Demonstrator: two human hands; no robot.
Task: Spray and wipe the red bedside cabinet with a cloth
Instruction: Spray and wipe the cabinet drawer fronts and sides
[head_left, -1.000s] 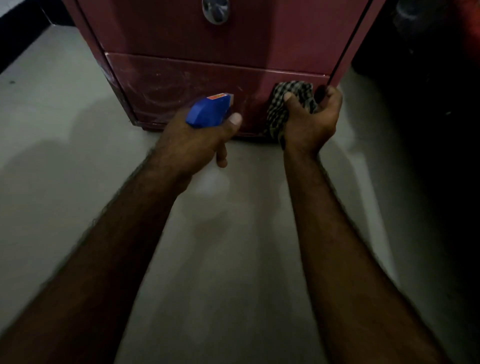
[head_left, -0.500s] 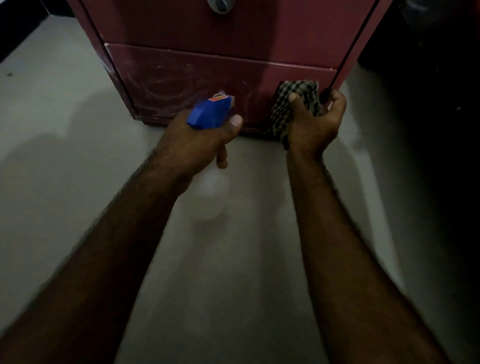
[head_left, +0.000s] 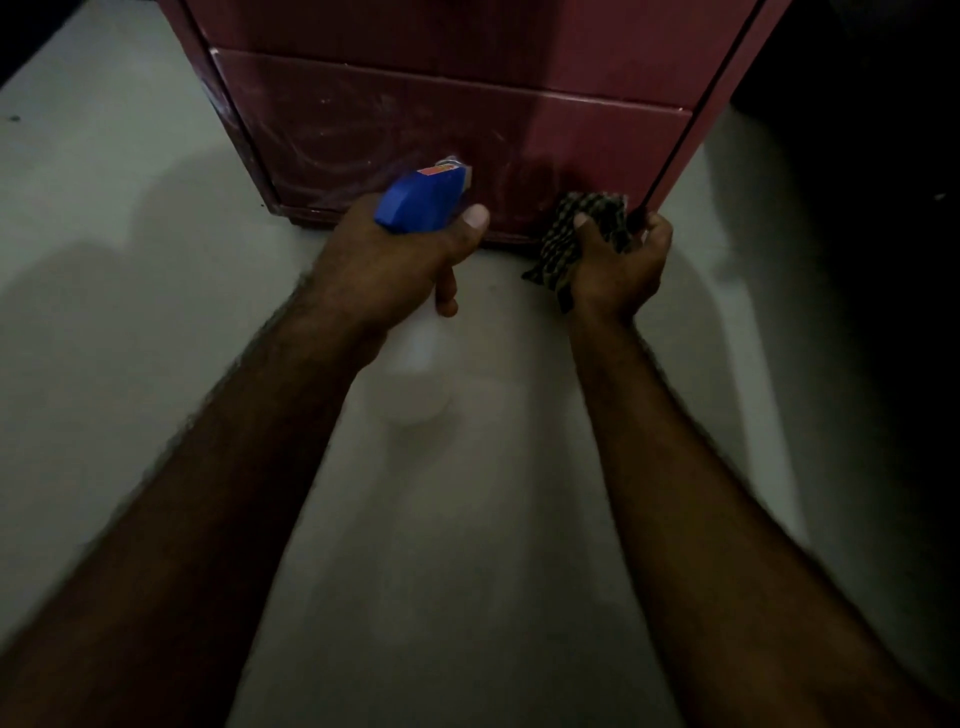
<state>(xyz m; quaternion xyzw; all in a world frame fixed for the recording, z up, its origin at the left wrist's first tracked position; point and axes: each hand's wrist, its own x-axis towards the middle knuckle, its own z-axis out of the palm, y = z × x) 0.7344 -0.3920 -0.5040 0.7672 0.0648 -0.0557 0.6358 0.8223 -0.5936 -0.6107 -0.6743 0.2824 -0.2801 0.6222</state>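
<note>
Wiping step: judged to be in hand at the lower right corner of the red bedside cabinet (head_left: 597, 62), which fills the upper centre of the frame.
Cloth: checked cloth (head_left: 558, 244), bunched and held against the bottom edge of the lower front panel (head_left: 363, 119), centre right of the frame.
Right hand: right hand (head_left: 618, 265) clenched round the cloth, thumb laid over it, fingers curled at the cabinet's right front edge.
Left hand: left hand (head_left: 395, 260) grasping the spray bottle (head_left: 423, 200) at its neck, thumb beside the blue trigger head, nozzle facing the panel from just in front of it.
Bottle body: pale and translucent, hanging below the left hand over the grey floor (head_left: 130, 260).
Panel condition: pale smears and swirl marks across the left half; the right half reads plainer.
Next move, as a judgement: carry the cloth leftward along the panel's base and over the smeared part, with steady pressure; the bottle needs to clear that path, or give a fresh spray first.
Hidden: the cabinet's top and upper front are cut off by the frame.
Hard to make out: whether a finger sits on the trigger; whether the cloth's hanging end touches the floor; everything in the dark at the right of the frame.
</note>
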